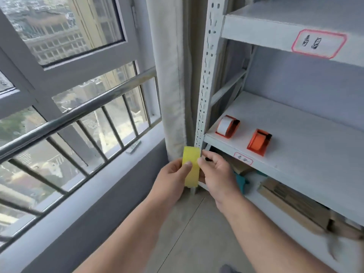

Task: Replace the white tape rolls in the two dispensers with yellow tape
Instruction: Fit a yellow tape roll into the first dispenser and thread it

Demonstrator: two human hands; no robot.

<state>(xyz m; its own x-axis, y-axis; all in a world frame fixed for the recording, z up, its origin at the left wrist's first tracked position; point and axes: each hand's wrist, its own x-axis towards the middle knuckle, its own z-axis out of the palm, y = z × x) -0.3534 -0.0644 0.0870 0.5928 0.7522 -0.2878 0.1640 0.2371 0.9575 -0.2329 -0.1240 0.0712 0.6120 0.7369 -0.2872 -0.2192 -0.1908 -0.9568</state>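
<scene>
A yellow tape roll (pixel 192 166) is held edge-on in front of the shelf post, between both hands. My left hand (pixel 173 177) grips its left side with the thumb pressed on the face. My right hand (pixel 214 172) pinches its right edge with curled fingers. On the white middle shelf (pixel 295 146) stand two orange dispensers. The left dispenser (pixel 228 126) carries a white tape roll. The right dispenser (pixel 259 141) shows only orange and no roll that I can make out.
A window with a metal guard rail (pixel 78 117) fills the left, with a small remote (pixel 134 146) on its sill. A curtain (pixel 171 75) hangs beside the perforated shelf post (pixel 205 75). Cardboard boxes (pixel 293 205) and a teal object (pixel 241 182) lie on the lower shelf.
</scene>
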